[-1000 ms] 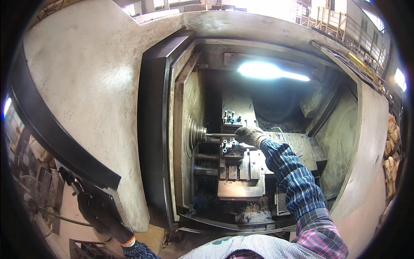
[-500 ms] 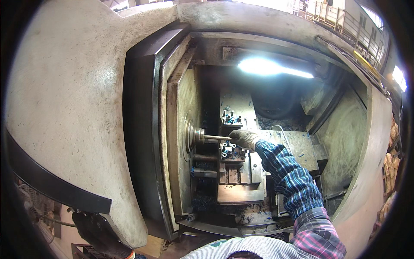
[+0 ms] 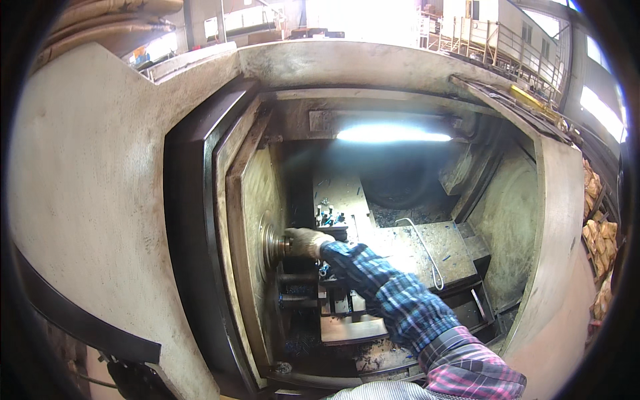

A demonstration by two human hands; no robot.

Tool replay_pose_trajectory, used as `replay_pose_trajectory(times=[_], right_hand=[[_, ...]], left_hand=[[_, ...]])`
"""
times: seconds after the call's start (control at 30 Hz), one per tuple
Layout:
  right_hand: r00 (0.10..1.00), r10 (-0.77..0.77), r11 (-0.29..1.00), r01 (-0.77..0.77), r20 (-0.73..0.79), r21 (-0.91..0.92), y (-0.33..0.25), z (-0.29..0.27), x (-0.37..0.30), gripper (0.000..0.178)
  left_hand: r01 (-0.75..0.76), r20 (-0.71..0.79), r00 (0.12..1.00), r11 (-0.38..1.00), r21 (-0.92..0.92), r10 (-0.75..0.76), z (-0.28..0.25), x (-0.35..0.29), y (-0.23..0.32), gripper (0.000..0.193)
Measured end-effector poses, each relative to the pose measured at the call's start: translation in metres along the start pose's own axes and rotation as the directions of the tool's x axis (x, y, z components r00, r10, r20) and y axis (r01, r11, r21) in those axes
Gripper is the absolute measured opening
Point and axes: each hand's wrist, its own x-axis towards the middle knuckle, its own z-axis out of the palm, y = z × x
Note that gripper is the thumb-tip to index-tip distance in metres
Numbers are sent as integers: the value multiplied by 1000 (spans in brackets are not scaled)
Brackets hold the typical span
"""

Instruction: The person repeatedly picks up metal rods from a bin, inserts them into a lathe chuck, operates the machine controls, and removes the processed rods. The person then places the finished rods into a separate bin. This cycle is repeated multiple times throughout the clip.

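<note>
A pale metal slide (image 3: 340,183) is set running from far to near. On it a tool block with upright bolts (image 3: 329,217) is mounted, with small blue chips (image 3: 326,202) strewn about it. To the right, a flat metal plate (image 3: 455,248) is dotted with dark chips, and a bent pale rod (image 3: 426,251) is laid across it, its hook turned to the far side. On the dim machine floor (image 3: 309,325), near left, what is scattered seems to be swarf (image 3: 303,346).
</note>
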Motion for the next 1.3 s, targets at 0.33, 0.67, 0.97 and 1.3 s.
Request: replay_pose_trajectory(times=[0.33,0.67,0.97,1.3], right_hand=[[992,127,990,-127,-11,-59,-64,3,-19,56],[996,84,993,-85,-14,-84,-58,2,-24,53],[943,4,947,-111,-333,-302,-73,0,-68,71],[832,58,971,81,-552,224,-21,70,-377,57]], left_hand=[[-120,-61,989,965,235,138,-16,8,14,37],[88,-43,994,979,-186,-98,-28,7,31,27],[84,-145,975,887,-455,-166,-31,5,52,28],[-46,-50,999,743,-667,17,-53,-2,155,36]])
